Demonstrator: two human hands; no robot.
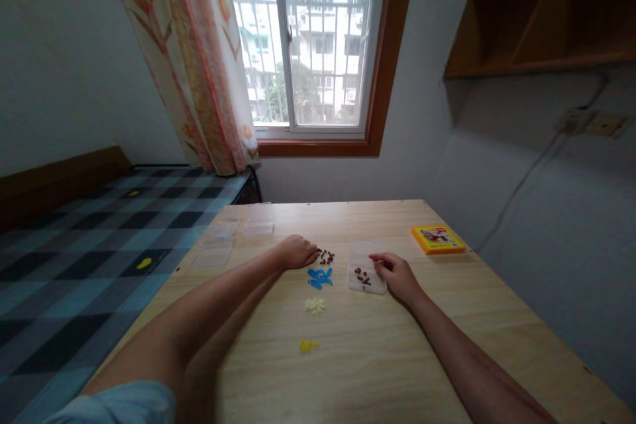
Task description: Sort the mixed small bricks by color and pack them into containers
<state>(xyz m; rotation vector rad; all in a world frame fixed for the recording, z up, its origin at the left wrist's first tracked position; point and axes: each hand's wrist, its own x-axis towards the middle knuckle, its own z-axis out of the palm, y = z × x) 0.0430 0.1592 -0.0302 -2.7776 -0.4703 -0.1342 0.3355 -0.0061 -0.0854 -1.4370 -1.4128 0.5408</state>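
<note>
My left hand [297,252] reaches over the table, its fingertips at a small pile of brown pieces [326,256]. Its fingers are curled together, and whatever they pinch is too small to make out. My right hand [396,273] rests at the right edge of a clear plastic box [354,283] with its lid raised behind. Several brown pieces [363,276] lie inside that box. The right fingers are bent over its rim, apparently holding it. Nearer to me, in a column, are blue pieces [319,277], pale cream pieces [315,305] and a few yellow pieces [308,346].
More clear plastic boxes [215,243] stand at the table's far left. A yellow-orange flat box [438,239] lies at the far right. The wooden table [377,364] borders a bed with a checked cover [94,245] on the left. A wooden shelf [521,46] hangs upper right.
</note>
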